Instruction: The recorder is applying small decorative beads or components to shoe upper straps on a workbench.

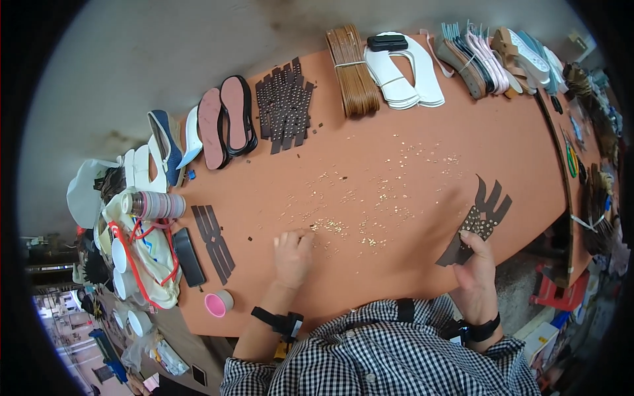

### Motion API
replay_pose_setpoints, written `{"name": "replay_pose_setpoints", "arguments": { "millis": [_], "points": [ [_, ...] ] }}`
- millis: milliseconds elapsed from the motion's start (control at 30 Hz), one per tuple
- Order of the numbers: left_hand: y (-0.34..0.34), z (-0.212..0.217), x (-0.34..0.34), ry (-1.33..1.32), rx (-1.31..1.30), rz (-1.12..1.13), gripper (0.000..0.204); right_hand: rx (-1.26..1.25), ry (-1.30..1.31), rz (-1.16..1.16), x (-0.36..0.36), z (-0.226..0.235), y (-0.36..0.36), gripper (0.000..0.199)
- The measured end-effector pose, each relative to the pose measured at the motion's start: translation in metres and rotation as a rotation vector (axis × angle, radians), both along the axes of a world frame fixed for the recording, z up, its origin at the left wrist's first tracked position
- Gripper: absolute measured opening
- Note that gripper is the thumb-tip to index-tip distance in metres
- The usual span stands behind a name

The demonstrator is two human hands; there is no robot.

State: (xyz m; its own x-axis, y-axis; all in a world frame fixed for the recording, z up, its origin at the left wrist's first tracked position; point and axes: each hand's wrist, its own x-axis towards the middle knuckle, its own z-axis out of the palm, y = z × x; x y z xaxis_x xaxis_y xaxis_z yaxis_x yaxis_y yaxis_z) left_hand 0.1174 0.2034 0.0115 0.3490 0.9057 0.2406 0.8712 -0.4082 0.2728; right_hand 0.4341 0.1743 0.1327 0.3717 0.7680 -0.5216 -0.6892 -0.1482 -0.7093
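My right hand point(477, 270) grips a dark brown strappy shoe upper point(485, 211) by its lower part, with the thumb on top. Round metal studs dot the middle of this piece, and its cut strips fan out away from me. Over the table my left hand point(292, 256) is closed, fingertips pressed together at the edge of the scattered gold studs point(373, 243). Whatever those fingers pinch, if anything, is too small to make out. More loose studs point(396, 188) spread across the middle of the orange-brown tabletop point(343, 145).
Left of my left hand lie a plain cut upper point(212, 241), a dark phone point(189, 257) and a pink-lined cup point(218, 303). Along the back are studded strips point(285, 105), black-edged soles point(238, 115), a brown strap bundle point(352, 71), white cut-outs point(404, 76) and several sandals point(489, 63).
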Motion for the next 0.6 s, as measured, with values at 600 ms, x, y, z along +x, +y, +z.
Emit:
{"name": "replay_pose_setpoints", "arguments": {
  "millis": [600],
  "points": [
    [-0.026,0.015,0.05,-0.159,-0.154,-0.162,0.027,-0.037,0.056,-0.001,0.011,-0.02,0.002,0.048]
  ]
}}
